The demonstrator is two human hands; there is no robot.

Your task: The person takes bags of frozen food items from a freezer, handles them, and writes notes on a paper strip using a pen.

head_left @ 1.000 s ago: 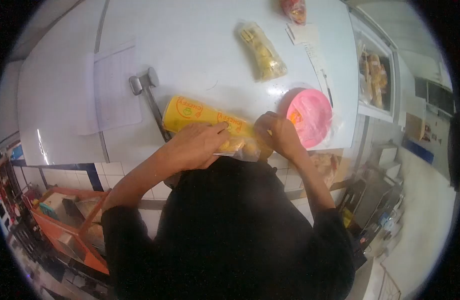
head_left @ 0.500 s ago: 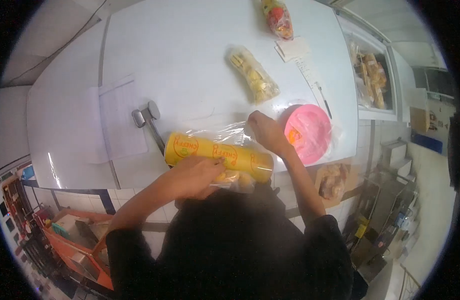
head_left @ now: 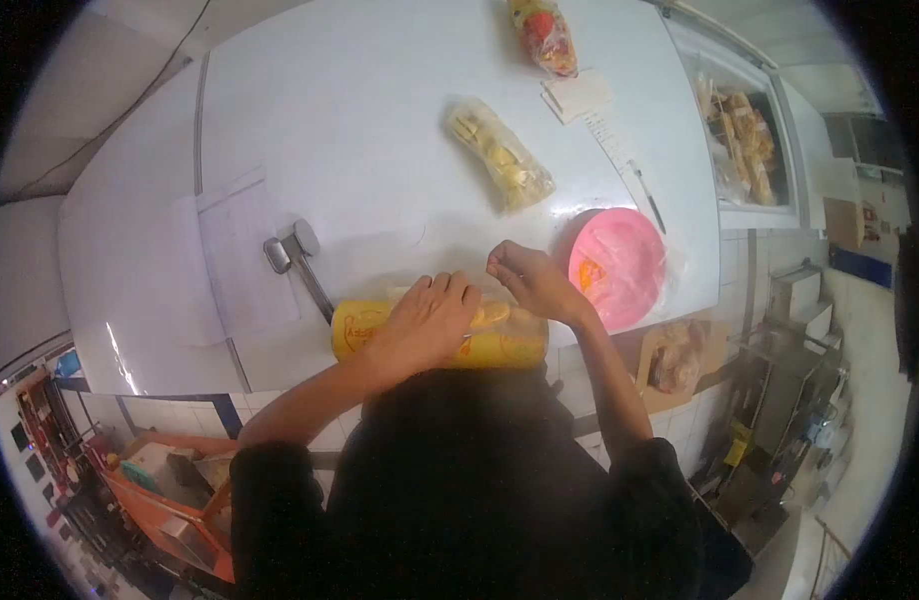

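Observation:
A yellow roll of cling film (head_left: pixel 515 347) with red print lies along the table's near edge. On its upper side are pale yellow food pieces (head_left: pixel 492 314), partly covered by my left hand (head_left: pixel 420 322). The fingers of that hand curl over the pieces and the roll, and its palm side is hidden. My right hand (head_left: pixel 530 282) is just beyond the roll's right end. Its thumb and fingertips pinch together at the film, whose thin edge is hard to make out here.
A metal mallet (head_left: pixel 298 258) lies left of the roll, near printed sheets (head_left: pixel 242 250). To the right is a pink plate (head_left: pixel 630 265) with orange bits and plastic. Farther back are a wrapped pack of yellow pieces (head_left: pixel 500 155), a colourful wrapped pack (head_left: pixel 545 40), papers (head_left: pixel 580 95) and a pen (head_left: pixel 652 205).
My left hand has moved forward over the roll, and the food pieces have gone from its near side to its top. My right hand has dropped slightly; the stretched film no longer shows clearly.

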